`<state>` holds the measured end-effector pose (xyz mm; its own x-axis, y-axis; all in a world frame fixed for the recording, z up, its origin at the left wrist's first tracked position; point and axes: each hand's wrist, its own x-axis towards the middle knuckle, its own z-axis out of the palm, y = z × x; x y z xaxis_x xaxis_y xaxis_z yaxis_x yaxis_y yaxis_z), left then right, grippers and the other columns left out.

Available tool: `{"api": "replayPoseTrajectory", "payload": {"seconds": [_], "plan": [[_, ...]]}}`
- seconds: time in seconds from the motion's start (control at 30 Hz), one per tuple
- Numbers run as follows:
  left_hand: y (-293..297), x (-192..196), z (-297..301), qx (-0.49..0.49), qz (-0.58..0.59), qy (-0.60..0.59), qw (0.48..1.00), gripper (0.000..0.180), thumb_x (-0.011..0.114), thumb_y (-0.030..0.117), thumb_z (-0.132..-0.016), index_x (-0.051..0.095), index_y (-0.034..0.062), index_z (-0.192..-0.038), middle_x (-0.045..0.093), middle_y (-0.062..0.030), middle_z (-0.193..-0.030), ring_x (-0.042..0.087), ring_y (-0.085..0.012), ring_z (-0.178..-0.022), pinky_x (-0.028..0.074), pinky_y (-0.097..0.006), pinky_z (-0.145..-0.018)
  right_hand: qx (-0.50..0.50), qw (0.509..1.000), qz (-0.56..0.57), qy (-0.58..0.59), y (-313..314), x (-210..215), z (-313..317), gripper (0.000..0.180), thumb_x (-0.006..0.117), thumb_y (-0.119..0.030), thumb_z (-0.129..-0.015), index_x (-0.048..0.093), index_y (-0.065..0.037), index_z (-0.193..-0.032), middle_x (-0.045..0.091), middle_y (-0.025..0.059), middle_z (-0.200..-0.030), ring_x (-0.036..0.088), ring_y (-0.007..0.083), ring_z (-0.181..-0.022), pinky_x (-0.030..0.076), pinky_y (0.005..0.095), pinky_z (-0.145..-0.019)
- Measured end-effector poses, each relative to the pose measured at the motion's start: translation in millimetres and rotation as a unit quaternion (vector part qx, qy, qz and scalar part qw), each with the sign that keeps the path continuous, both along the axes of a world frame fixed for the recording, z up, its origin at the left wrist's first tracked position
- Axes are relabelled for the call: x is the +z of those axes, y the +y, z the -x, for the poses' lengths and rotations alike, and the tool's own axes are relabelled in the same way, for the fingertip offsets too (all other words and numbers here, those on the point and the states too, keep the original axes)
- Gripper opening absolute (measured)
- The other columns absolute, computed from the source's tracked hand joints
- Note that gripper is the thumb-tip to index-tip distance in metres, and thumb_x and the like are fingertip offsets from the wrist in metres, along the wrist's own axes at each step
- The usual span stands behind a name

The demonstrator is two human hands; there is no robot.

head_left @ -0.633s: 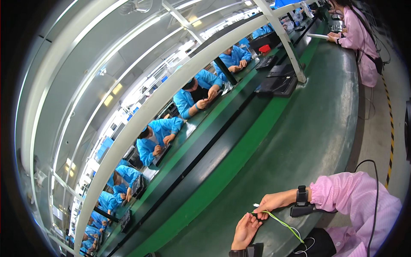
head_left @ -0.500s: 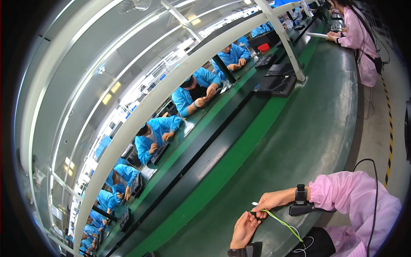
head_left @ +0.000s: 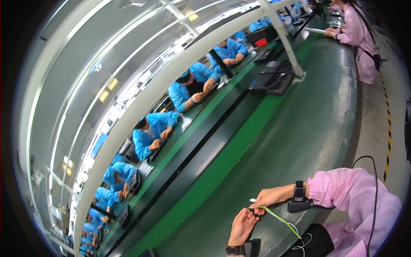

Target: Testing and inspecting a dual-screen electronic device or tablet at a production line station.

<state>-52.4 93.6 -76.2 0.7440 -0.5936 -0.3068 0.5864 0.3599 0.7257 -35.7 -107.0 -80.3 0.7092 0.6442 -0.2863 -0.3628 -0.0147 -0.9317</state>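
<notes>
At the lower right, my right hand (head_left: 266,197) is closed on a thin green-and-white cable (head_left: 277,217). A small white connector (head_left: 252,200) sticks out past its fingertips. The cable runs back from the fingers over the table edge, where a thin white loop of it hangs against dark clothing. My left hand (head_left: 242,226) is palm up just nearer than the right, its fingers curled and its fingertips meeting a short green piece of the cable. What lies deeper between the fingers is hidden. Both wrists wear black straps.
Beneath my hands is a green-topped table (head_left: 299,124) with a curved right edge. A dark flat device (head_left: 272,82) lies by a white post (head_left: 282,40). Across the conveyor line (head_left: 192,156) several people in blue work. A person in pink (head_left: 357,30) stands far right. A black cord (head_left: 375,188) crosses my sleeve.
The view has shifted slightly. Both hands stay close together on the cable; the white connector has tilted a little and a green piece now shows at the left fingertips.
</notes>
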Motion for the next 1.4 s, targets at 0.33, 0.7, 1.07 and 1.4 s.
{"api": "replayPoseTrajectory", "payload": {"seconds": [0.33, 0.7, 1.07, 1.4], "plan": [[4.2, -0.6, 2.2, 0.015, 0.001, 0.005, 1.0, 0.022, 0.042, 0.025, -0.097, 0.051, 0.0064, -0.089, 0.043, 0.0005, -0.074, 0.041, -0.0103, -0.066, 0.042, -0.033, -0.08, -0.014, 1.0, -0.001, 0.006, 2.3, 4.7, -0.2, 0.036, 0.056, -0.031, -0.091, 0.064, 0.004, -0.087, 0.065, 0.0075, -0.083, 0.062, 0.0138, -0.075, 0.05, 0.0243, -0.071], [2.4, 0.6, 1.9, 0.003, 0.002, -0.002, 1.0, 0.023, 0.042, 0.025, -0.097, 0.052, 0.0057, -0.09, 0.041, 0.0006, -0.072, 0.041, -0.0103, -0.064, 0.043, -0.033, -0.079, -0.02, 1.0, 0.01, -0.001, 2.6, 0.3, -0.5, 0.036, 0.058, -0.031, -0.089, 0.065, 0.003, -0.084, 0.065, 0.0085, -0.08, 0.062, 0.0144, -0.073, 0.051, 0.0245, -0.068], [2.0, 0.5, 2.8, 0.011, 0.004, 0.003, 1.0, 0.022, 0.041, 0.024, -0.097, 0.052, 0.0058, -0.091, 0.042, 0.0006, -0.073, 0.042, -0.0103, -0.064, 0.043, -0.033, -0.08, -0.022, 1.0, -0.003, 0.01, 0.8, 4.0, 2.1, 0.035, 0.058, -0.03, -0.09, 0.064, 0.005, -0.087, 0.065, 0.0089, -0.082, 0.063, 0.0158, -0.075, 0.052, 0.0254, -0.07], [5.8, -4.7, -1.3, -0.003, 0.02, 0.009, 1.0, 0.015, 0.043, 0.021, -0.096, 0.049, 0.0069, -0.093, 0.046, -0.0001, -0.076, 0.044, -0.0117, -0.068, 0.043, -0.034, -0.082, -0.021, 1.0, 0.008, 0.003, 1.0, 2.0, -1.9, 0.035, 0.058, -0.031, -0.089, 0.065, 0.004, -0.087, 0.065, 0.0085, -0.083, 0.063, 0.016, -0.075, 0.051, 0.0259, -0.071]]}}
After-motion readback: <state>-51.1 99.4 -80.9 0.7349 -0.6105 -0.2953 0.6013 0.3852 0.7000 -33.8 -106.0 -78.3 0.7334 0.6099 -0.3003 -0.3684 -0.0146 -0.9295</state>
